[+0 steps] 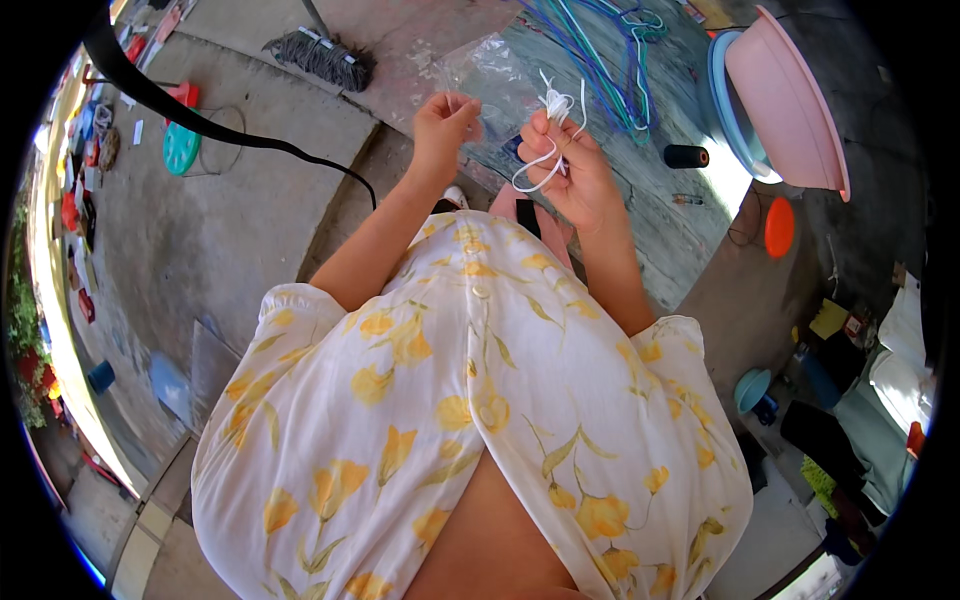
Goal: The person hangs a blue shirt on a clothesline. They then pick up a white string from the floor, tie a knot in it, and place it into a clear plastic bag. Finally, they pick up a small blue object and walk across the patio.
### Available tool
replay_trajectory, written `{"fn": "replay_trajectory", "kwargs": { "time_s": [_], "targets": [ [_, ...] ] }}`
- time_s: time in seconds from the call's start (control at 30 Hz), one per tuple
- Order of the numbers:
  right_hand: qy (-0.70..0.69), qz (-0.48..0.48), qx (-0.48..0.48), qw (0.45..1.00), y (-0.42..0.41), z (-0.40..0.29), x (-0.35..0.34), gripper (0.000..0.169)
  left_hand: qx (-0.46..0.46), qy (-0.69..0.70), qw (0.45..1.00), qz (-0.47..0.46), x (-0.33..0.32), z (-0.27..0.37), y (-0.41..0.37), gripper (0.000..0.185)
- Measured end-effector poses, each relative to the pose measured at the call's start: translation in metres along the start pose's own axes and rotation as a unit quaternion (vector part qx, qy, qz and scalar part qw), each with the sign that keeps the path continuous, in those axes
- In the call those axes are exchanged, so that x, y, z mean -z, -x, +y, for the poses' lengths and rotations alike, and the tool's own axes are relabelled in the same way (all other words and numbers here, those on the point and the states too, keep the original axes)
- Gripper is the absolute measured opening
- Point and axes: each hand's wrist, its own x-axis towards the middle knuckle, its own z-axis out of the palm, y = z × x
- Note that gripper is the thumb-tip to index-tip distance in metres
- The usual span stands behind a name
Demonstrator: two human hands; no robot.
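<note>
A bundle of thin white cord (pixel 557 105) is gripped in my right hand (pixel 574 169), with loops sticking up above the fingers and one loop hanging to the left. My left hand (pixel 444 124) is raised beside it, thumb and fingertips drawn together. Whether something thin or clear sits between those fingertips I cannot tell. Behind both hands a clear plastic bag (pixel 491 64) lies crumpled on the grey-green tabletop (pixel 637 217). The two hands are apart, above the table's near edge.
Blue and teal hangers (pixel 611 60) lie at the table's back. To the right are a dark cylinder (pixel 686 156), a small clear item (pixel 688 199), and pink (pixel 780 97) and blue basins (pixel 731 127). A red-orange stool (pixel 779 227), a mop (pixel 321 60) and a green stool (pixel 181 142) stand around.
</note>
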Motion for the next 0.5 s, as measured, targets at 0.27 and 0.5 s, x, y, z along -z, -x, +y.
{"fn": "replay_trajectory", "kwargs": {
  "time_s": [0.27, 0.5],
  "targets": [
    [0.609, 0.209, 0.137, 0.753, -0.031, 0.038, 0.019, 0.015, -0.089, -0.18, 0.979, -0.038, -0.021, 0.009, 0.02, 0.008],
    [0.488, 0.194, 0.105, 0.844, -0.038, 0.053, 0.058, 0.017, -0.11, -0.214, 0.967, -0.079, -0.02, -0.003, 0.033, 0.01]
  ]
}}
